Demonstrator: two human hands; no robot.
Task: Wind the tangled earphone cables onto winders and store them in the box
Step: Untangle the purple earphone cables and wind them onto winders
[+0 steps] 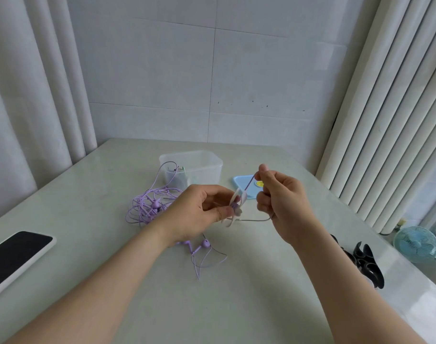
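Head view: the left hand (pixel 199 209) pinches the white winder (pixel 235 207) above the table's centre. The right hand (pixel 281 192), at 3 o'clock from it, pinches the purple cable (pixel 249 184), which runs taut toward 1 o'clock.

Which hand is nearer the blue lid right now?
Right. The right hand is raised just in front of the blue lid, overlapping it; the left hand is further left, holding the winder.

Tiled wall (pixel 236 70), pale curtains (pixel 33 95)
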